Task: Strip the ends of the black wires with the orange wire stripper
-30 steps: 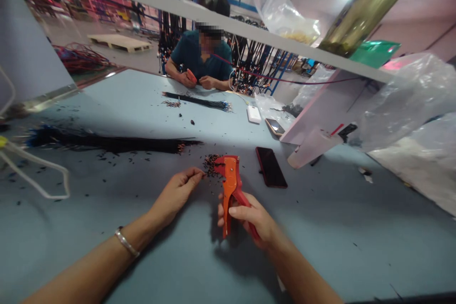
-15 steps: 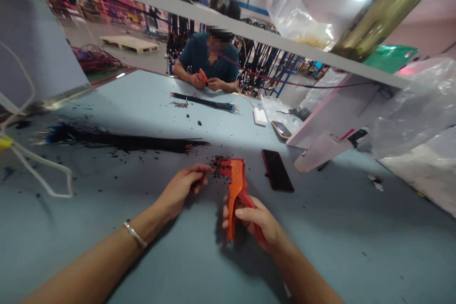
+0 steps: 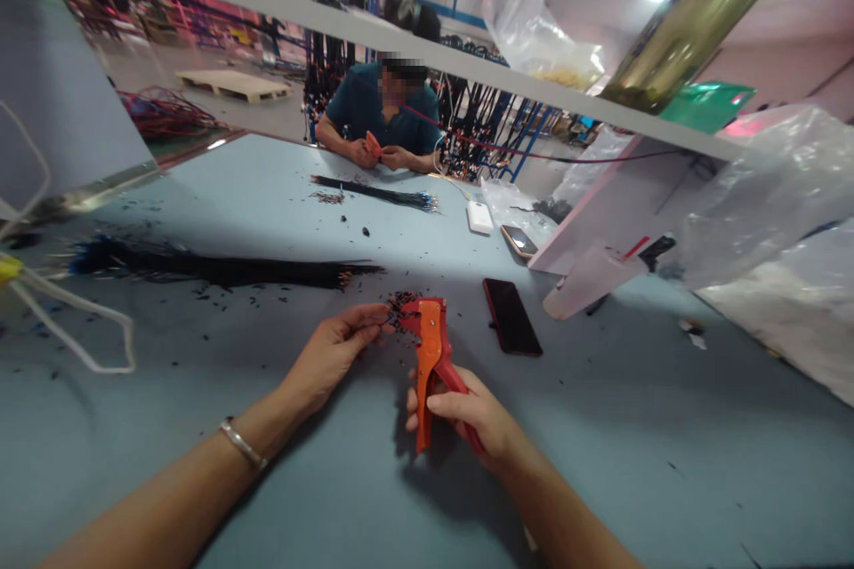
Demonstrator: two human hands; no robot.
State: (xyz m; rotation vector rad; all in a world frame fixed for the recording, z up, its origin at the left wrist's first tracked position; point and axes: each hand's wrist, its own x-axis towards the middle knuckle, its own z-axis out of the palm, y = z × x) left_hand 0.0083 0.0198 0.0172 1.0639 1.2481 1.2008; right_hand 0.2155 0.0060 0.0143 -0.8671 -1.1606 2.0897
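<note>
Orange pliers (image 3: 431, 345) are being gripped by the curled right hand (image 3: 481, 413); a thin wire (image 3: 386, 322), seemingly, is being pinched by the nearly closed left hand (image 3: 332, 357).

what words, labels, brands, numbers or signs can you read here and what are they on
None can be read.
The orange-and-red hand tool in the right hand, the dark phone and the white box show no legible marking.

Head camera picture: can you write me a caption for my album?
Right hand gripping an orange-and-red hand tool, left hand near its head, by scattered black bits.
</note>
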